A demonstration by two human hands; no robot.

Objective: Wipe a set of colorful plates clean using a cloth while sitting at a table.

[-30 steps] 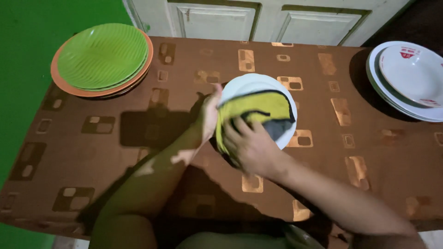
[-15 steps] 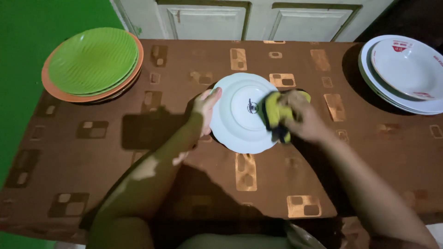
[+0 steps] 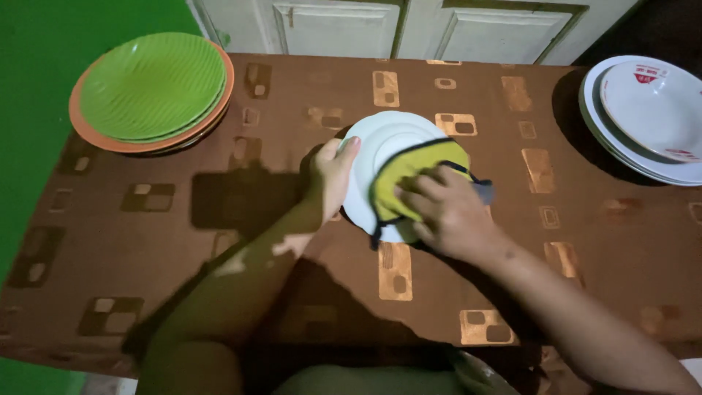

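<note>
From the head view we see the left hand (image 3: 333, 179) gripping the left rim of a white plate (image 3: 380, 139), thumb over the edge, at the middle of the brown table (image 3: 219, 205). Our right hand (image 3: 446, 212) presses a yellow cloth (image 3: 409, 168) flat on the plate, fingers spread over it. Green plates (image 3: 153, 88) are stacked at the far left corner, and white bowls (image 3: 651, 110) at the far right.
</note>
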